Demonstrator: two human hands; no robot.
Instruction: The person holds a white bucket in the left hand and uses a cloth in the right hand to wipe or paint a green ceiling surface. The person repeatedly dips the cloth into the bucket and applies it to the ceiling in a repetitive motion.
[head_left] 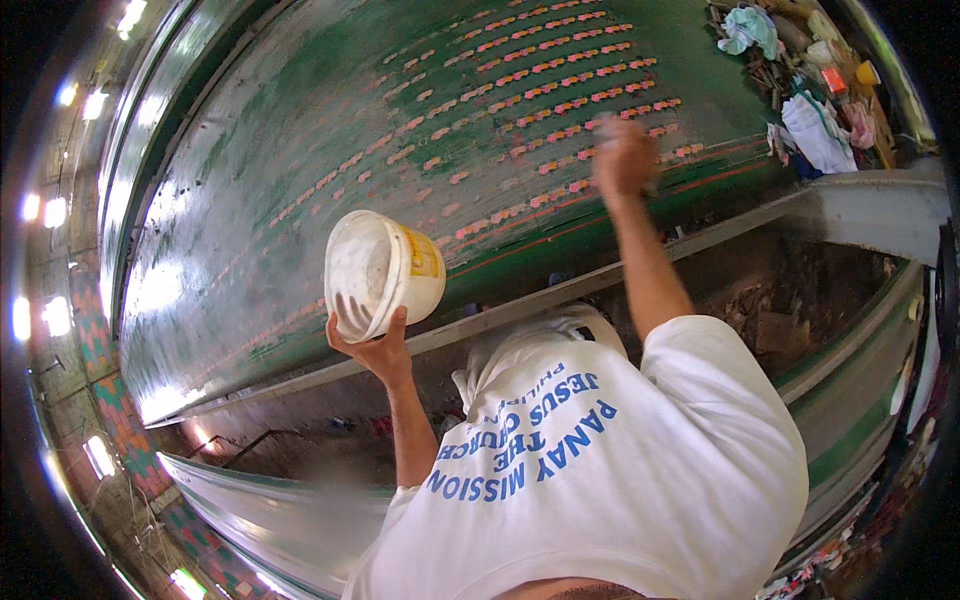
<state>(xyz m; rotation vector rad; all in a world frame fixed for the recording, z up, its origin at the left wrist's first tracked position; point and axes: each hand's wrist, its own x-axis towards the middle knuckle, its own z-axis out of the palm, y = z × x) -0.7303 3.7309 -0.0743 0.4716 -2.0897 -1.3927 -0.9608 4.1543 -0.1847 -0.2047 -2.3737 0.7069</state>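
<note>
A white plastic bucket, round and smooth-walled with a yellow label on its side, is being held up in the left hand. The bucket is tilting so that its open mouth is facing the camera, its inside coated with a pale, chalky film. The left grip is closing around the rim, thumb lying inside the mouth and fingers wrapping the outer wall, with the forearm rising straight from the lower edge.

The right hand is reaching forward on an extended arm and is pressing against a long green printed cloth stretched over the counter. The hand is blurring with motion, so whether its grip is wide, narrow or holding something cannot be told. The cloth is glossy and wet-looking, carrying neat rows of small pink and orange motifs and thin red lines near its front edge.

The counter's pale front edge is running diagonally below the cloth, with a dark gap beneath it. A heap of crumpled rags and small containers is lying at the far right end, well apart from both hands. A white printed shirt is filling the lower frame.
</note>
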